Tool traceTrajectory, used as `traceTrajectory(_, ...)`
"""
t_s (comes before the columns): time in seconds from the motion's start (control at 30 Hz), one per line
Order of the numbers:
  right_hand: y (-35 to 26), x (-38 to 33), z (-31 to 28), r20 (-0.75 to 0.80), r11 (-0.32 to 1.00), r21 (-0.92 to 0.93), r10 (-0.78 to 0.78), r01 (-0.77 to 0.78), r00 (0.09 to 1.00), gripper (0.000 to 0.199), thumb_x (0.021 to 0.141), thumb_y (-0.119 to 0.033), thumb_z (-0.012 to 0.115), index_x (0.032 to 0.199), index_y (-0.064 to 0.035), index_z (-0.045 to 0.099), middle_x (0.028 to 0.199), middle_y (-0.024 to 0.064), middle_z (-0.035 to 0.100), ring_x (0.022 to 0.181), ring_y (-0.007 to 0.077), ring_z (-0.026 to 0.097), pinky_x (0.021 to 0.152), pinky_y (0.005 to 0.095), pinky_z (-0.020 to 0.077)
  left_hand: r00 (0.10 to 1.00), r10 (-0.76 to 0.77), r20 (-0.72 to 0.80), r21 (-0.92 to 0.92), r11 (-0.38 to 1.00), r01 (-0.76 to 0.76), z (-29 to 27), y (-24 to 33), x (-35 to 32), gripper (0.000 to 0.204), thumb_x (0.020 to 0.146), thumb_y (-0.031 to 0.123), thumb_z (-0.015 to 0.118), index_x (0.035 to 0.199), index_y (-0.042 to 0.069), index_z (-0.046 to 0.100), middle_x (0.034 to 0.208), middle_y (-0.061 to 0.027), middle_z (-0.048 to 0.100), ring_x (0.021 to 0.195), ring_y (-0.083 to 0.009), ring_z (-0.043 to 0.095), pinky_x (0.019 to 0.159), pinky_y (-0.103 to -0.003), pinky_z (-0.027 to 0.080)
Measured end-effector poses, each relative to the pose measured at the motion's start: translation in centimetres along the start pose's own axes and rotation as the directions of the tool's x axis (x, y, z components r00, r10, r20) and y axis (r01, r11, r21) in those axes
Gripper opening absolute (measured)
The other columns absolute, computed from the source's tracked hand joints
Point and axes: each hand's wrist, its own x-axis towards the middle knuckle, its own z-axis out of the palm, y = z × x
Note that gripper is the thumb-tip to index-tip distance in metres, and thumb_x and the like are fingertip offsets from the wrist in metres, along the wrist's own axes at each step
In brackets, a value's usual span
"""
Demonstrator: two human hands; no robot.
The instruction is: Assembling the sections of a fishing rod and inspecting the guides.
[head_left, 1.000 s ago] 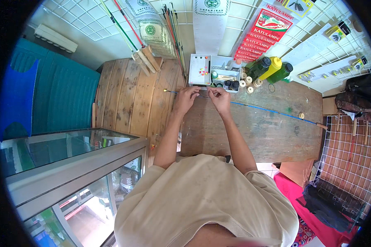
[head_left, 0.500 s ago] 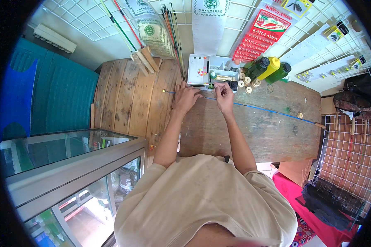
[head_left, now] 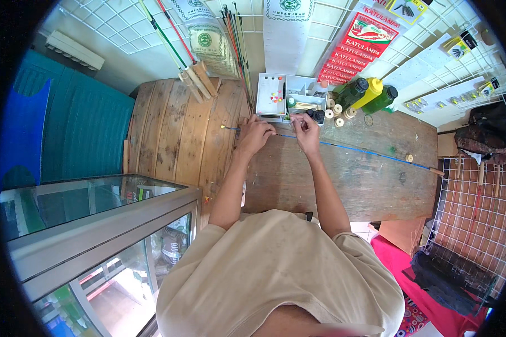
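Note:
A thin blue fishing rod (head_left: 371, 151) lies across the wooden table, its yellow tip to the left and its wooden handle to the right. My left hand (head_left: 256, 135) is closed over the rod near the tip end, fingers curled and pressed down around it. Just to its right, my right hand (head_left: 306, 132) makes a pinch above the rod; whatever sits between thumb and fingertips is too small to make out. Directly beyond both hands stands a white organizer box (head_left: 271, 110), with small coloured pieces on its left part and dark bottles in its right part.
Wooden spools (head_left: 338, 112) cluster right of the box, with dark green bottles (head_left: 354, 91) and a yellow bottle (head_left: 372, 92) behind. More rods (head_left: 197, 81) lean against the wall grid at the left. A glass cabinet (head_left: 107, 224) borders the near left side. One spool (head_left: 409, 158) sits by the rod's handle.
My left fingers have drawn in slightly closer over the rod. The right hand keeps its pinch with only a slight shift, and the rod stays in place.

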Motion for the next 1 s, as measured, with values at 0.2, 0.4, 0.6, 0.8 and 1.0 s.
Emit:
traceTrajectory(0.2, 0.5, -0.5, -0.4, 0.097, 0.969, -0.156, -0.178, 0.192, 0.979, 0.015, 0.077, -0.004, 0.068, 0.091, -0.0065, 0.073, 0.071, 0.0091, 0.062, 0.062, 0.0202, 0.059, 0.058, 0.0309, 0.0455, 0.989, 0.075, -0.128, -0.119, 0.989, -0.091, 0.7, -0.3, 0.4, 0.011, 0.080, 0.017, 0.066, 0.088, 0.011, 0.071, 0.090, -0.0044, 0.068, 0.092, -0.0254, 0.054, 0.087, -0.039, 0.041)
traceTrajectory(0.4, -0.3, -0.5, -0.2, 0.092, 0.959, -0.259, -0.095, 0.116, 0.991, 0.016, 0.076, -0.006, 0.069, 0.091, -0.0085, 0.073, 0.069, 0.0102, 0.060, 0.061, 0.0224, 0.058, 0.058, 0.0314, 0.0462, 0.973, 0.135, -0.190, -0.171, 0.971, -0.168, 1.7, -2.0, 0.4, 0.013, 0.080, 0.006, 0.062, 0.091, 0.005, 0.070, 0.088, -0.0110, 0.068, 0.088, -0.0296, 0.058, 0.081, -0.038, 0.046)
traceTrajectory(0.6, 0.6, -0.3, -0.1, 0.144, 0.969, -0.203, -0.112, 0.140, 0.983, 0.016, 0.076, -0.007, 0.069, 0.091, -0.0097, 0.074, 0.073, 0.0104, 0.061, 0.063, 0.0236, 0.058, 0.059, 0.0327, 0.0466, 0.954, 0.147, -0.263, -0.145, 0.971, -0.190, 1.0, -0.8, 0.6, 0.013, 0.080, 0.004, 0.062, 0.092, 0.004, 0.067, 0.086, -0.0118, 0.067, 0.086, -0.0303, 0.060, 0.078, -0.039, 0.048)
traceTrajectory(0.8, 0.5, -0.2, 0.6, 0.160, 0.958, -0.265, -0.070, 0.111, 0.985, 0.017, 0.076, -0.008, 0.068, 0.092, -0.0117, 0.074, 0.076, 0.0111, 0.062, 0.069, 0.0253, 0.062, 0.064, 0.0343, 0.0483, 0.966, 0.139, -0.219, -0.207, 0.961, -0.185, 0.8, -0.7, 0.4, 0.017, 0.082, 0.004, 0.061, 0.099, 0.005, 0.063, 0.085, -0.0106, 0.066, 0.086, -0.0292, 0.060, 0.077, -0.039, 0.048)
traceTrajectory(1.0, -0.1, -0.2, 0.7, 0.224, 0.950, -0.302, -0.013, 0.082, 0.974, 0.016, 0.075, -0.010, 0.067, 0.090, -0.0119, 0.074, 0.077, 0.0117, 0.063, 0.073, 0.0275, 0.063, 0.067, 0.0374, 0.0495, 0.960, 0.145, -0.241, -0.228, 0.953, -0.201, 0.5, -0.4, 0.3, 0.016, 0.082, 0.003, 0.062, 0.098, 0.003, 0.062, 0.087, -0.0101, 0.066, 0.087, -0.0291, 0.060, 0.078, -0.040, 0.048)
